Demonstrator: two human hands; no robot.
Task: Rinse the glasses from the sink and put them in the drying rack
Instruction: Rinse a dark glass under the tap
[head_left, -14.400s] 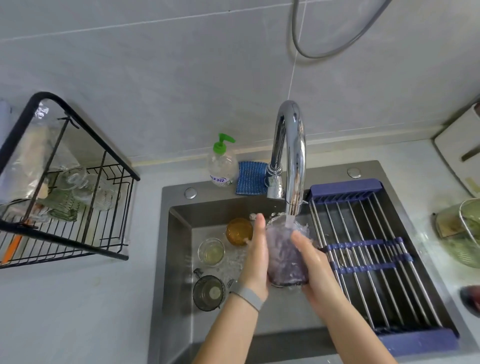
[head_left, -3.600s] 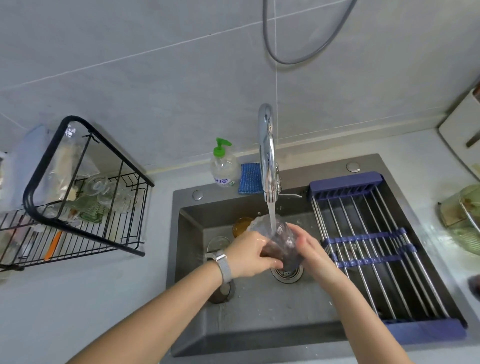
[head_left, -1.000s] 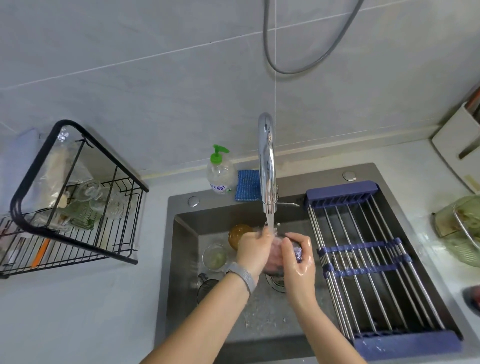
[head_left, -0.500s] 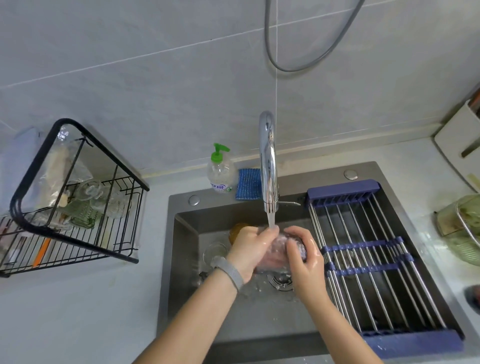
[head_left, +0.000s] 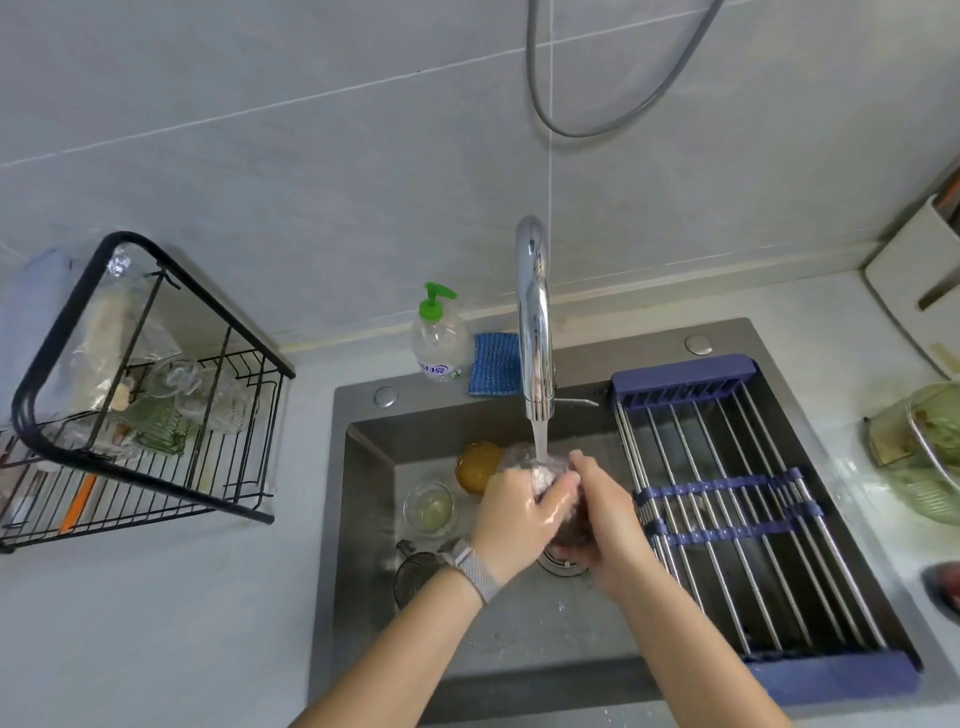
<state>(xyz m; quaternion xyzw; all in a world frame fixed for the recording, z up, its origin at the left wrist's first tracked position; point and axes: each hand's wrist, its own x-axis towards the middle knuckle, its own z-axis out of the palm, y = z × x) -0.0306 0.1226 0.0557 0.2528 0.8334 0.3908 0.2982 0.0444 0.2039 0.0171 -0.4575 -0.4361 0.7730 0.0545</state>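
We hold the purple glass (head_left: 545, 475) under the faucet (head_left: 534, 332) stream above the sink (head_left: 358, 519), our left hand (head_left: 511, 519) and right hand (head_left: 605, 525) both clamped around it. Wet, it is likely slippery and fragile, so we would grip its sides firmly before carrying it left to the black drying rack (head_left: 156, 441).

Home kitchen: steel sink (head_left: 358, 519) w/ tap (head_left: 532, 322), soap bottle (head_left: 439, 340), drying rack (head_left: 156, 415), tiled wall
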